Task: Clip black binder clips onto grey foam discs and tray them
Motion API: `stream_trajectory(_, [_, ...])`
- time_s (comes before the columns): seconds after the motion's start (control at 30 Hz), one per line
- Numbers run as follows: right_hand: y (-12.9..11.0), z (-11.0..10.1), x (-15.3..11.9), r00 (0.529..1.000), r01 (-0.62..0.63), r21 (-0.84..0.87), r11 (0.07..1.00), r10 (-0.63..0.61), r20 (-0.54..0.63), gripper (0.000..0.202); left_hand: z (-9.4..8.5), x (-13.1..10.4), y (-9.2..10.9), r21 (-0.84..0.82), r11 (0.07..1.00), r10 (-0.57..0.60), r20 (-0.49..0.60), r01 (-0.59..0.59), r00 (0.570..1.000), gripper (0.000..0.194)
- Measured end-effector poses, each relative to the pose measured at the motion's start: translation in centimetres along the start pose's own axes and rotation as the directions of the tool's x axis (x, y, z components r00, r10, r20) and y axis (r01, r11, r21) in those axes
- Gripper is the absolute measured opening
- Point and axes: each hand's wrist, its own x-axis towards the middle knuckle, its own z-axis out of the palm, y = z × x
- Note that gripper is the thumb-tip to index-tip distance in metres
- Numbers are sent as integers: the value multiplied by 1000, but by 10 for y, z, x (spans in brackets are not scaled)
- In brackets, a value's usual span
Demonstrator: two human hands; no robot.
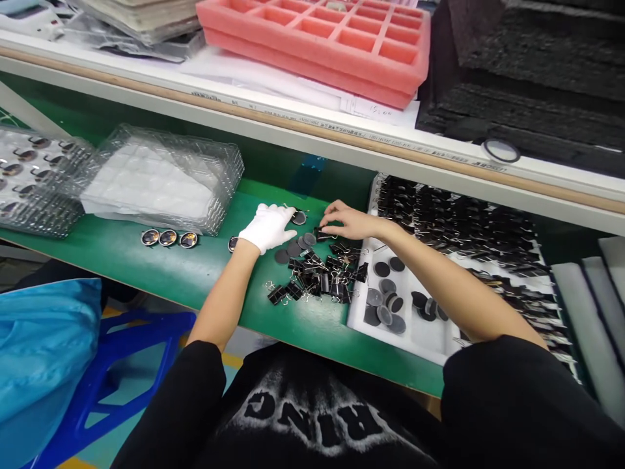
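My left hand (267, 227), in a white glove, reaches over the green tabletop with its fingers stretched out and thumb apart. Its fingertips are beside a dark round disc (299, 218) with thin wire at its edge. My bare right hand (352, 223) has its fingertips and thumb together at a black binder clip (326, 234). Between the hands lie several loose grey discs (295, 248). Closer to my body is a heap of black binder clips (322, 277). A shiny round piece (233, 244) shows partly from behind my left wrist.
Three shiny round pieces (168, 238) lie in a row at left, before clear plastic trays (215, 195). A white tray (359, 312) at right holds discs and rows of clips. Overhead, a shelf edge (293, 130) carries pink foam (312, 52) and black foam (527, 91).
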Motion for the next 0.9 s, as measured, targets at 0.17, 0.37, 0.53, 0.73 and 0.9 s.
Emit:
stream_trajectory(0.17, [3, -3, 24, 975, -218, -50, 975, 220, 34, 38, 6, 9, 2, 0, 996, -90, -125, 91, 988, 80])
stream_trajectory(0.37, [-9, 8, 38, 916, -393, -91, 915, 380, -130, 44, 22, 16, -8, -86, 990, -116, -43, 112, 992, 50])
stream_trajectory(0.53, [-21, 11, 61, 713, -570, 272, 776, 631, -307, 59, 20, 14, -11, -140, 988, -75, -32, 70, 997, 45])
stream_trajectory(0.73, [-21, 38, 95, 542, -641, 344, 686, 722, -430, 61, 22, 15, -11, -162, 986, -53, -42, 46, 998, 47])
stream_trajectory(0.9, [-1, 56, 92, 523, -605, 355, 713, 692, -498, 52, 26, 19, -14, -195, 981, -32, -68, 18, 997, 47])
